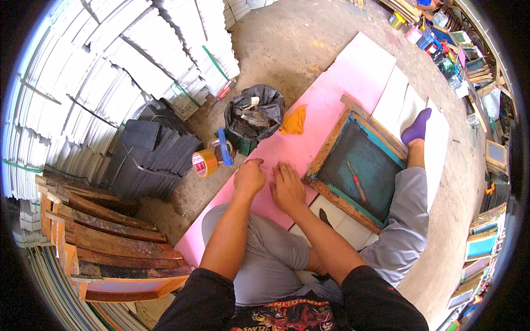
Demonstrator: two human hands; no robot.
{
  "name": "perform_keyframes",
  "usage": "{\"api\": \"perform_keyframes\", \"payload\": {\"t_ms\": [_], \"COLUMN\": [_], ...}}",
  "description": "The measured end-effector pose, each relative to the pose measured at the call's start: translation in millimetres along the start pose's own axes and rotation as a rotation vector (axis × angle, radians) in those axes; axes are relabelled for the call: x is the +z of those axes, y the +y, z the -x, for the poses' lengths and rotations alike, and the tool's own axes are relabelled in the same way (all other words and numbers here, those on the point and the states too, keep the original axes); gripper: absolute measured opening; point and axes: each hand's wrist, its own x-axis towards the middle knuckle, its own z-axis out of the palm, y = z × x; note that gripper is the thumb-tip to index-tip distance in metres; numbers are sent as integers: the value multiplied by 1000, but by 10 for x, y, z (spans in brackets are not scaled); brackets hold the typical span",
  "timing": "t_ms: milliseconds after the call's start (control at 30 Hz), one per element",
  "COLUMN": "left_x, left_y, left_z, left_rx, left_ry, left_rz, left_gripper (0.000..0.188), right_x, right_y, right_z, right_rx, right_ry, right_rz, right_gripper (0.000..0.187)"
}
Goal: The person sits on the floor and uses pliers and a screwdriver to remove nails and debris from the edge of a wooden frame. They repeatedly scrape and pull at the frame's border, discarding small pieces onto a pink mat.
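My left hand is closed at the left edge of a long pink board; whatever its fingers hold, if anything, is hidden. Close beside it, my right hand lies on the pink surface with its fingers stretched out and nothing in them. To the right rests a wooden-framed screen with dark mesh and teal borders. A slim tool with a red handle lies across that mesh. Beyond my hands, a crumpled orange cloth sits on the board.
A bin lined with a black bag stands past the board's left edge, near a roll of yellow-orange tape and a blue strip. Wooden frames and stacked white sheets fill the left. My purple-socked foot is beside the screen.
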Motion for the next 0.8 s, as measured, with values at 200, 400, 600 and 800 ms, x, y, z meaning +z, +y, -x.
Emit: {"api": "perform_keyframes", "payload": {"t_ms": [200, 400, 600, 800], "left_x": [115, 284, 389, 220], "left_y": [-94, -215, -183, -102], "left_z": [-67, -124, -136, -119], "left_rx": [10, 36, 64, 32], "left_ry": [12, -93, -91, 17], "left_rz": [-15, -49, 5, 197], "left_gripper": [35, 33, 31, 26], "right_x": [77, 212, 112, -21], "right_y": [-69, -58, 23, -219], "right_z": [-464, -121, -288, -150], "right_rx": [25, 24, 282, 273], "right_ry": [159, -37, 66, -103], "right_rz": [28, 86, 259, 98], "right_gripper": [52, 51, 46, 45]}}
